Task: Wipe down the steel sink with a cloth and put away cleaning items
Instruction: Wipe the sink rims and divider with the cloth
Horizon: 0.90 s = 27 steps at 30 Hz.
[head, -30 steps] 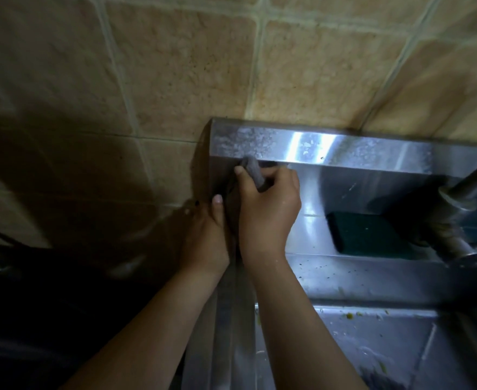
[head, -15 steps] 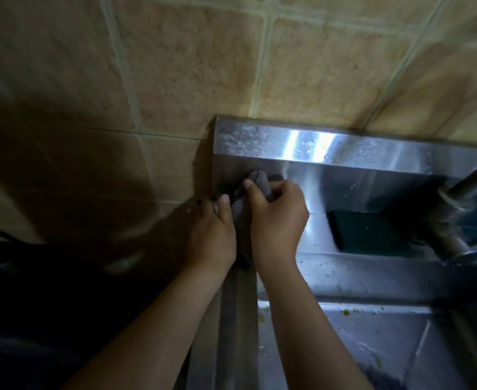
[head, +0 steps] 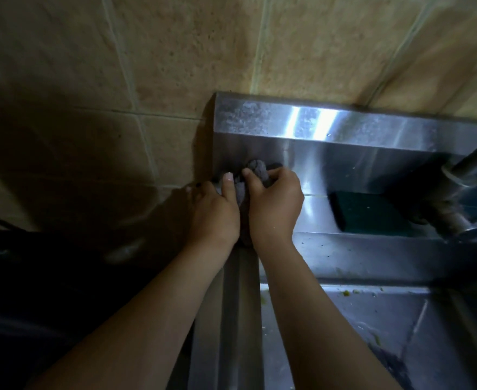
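Note:
A grey cloth is bunched against the left end of the steel sink's backsplash. My right hand grips the cloth with curled fingers and holds it on the steel. My left hand sits just beside it at the sink's left corner, its thumb and fingers closed on the cloth's left part. A dark green sponge lies on the back ledge, to the right of my hands. Most of the cloth is hidden between and under the hands.
A steel tap juts out at the right edge. The sink basin below holds green food scraps and a dark patch. Tan wall tiles rise behind. Left of the sink lies deep shadow.
Both hands and the cloth slid down the backsplash from its top edge toward the ledge. The left hand closed in beside the right and took hold of the cloth.

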Each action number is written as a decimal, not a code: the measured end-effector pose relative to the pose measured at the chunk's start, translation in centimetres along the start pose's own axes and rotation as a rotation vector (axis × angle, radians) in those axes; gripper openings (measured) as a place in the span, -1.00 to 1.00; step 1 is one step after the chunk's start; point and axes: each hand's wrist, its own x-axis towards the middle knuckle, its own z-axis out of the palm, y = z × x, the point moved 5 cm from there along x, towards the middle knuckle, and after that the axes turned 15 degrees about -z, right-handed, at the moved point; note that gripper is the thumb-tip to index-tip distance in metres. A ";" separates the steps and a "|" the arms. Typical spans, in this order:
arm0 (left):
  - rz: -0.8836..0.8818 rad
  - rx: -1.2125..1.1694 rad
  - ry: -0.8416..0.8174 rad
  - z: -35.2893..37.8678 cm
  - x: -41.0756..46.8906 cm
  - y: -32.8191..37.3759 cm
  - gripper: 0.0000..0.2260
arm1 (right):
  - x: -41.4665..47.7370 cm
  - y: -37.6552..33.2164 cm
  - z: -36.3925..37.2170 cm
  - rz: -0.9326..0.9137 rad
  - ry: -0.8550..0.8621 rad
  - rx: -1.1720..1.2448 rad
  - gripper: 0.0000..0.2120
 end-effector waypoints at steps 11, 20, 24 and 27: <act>0.283 -0.075 0.222 -1.8 -5.5 2.4 -0.68 | -0.4 1.4 -10.3 0.187 0.312 0.312 -0.74; 0.356 -0.196 -0.056 4.9 -6.5 6.4 -0.60 | 3.7 4.3 -13.0 0.149 0.301 0.212 -0.74; 0.377 -0.256 -0.049 5.7 -5.3 6.0 -0.63 | 5.1 5.1 -12.3 0.104 0.288 0.190 -0.68; 0.358 -0.235 -0.043 6.1 -4.9 6.0 -0.61 | 5.2 6.0 -11.8 0.042 0.283 0.114 -0.69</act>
